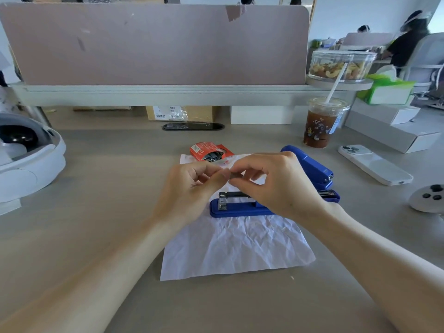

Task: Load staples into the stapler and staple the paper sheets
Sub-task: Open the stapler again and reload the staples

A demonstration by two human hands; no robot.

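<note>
On the tabletop [96, 188] lies crumpled paper [236, 246], the opened blue stapler [242, 207] resting on it. Left hand [189, 186] and right hand [276, 183], fingers curled, together pinch a staple strip [234, 175] above it. Staple box [210, 151] at twelve o'clock.

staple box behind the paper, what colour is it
Red, with white print; the staple box lies open at the far edge of the paper. It shows in the head view.

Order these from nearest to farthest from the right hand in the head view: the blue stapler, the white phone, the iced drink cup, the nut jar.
1. Blue plastic stapler, directly under the right hand.
2. White phone, lying flat, right.
3. Clear plastic iced drink cup, behind, right.
4. Clear nut jar, on the shelf, far right.
</note>
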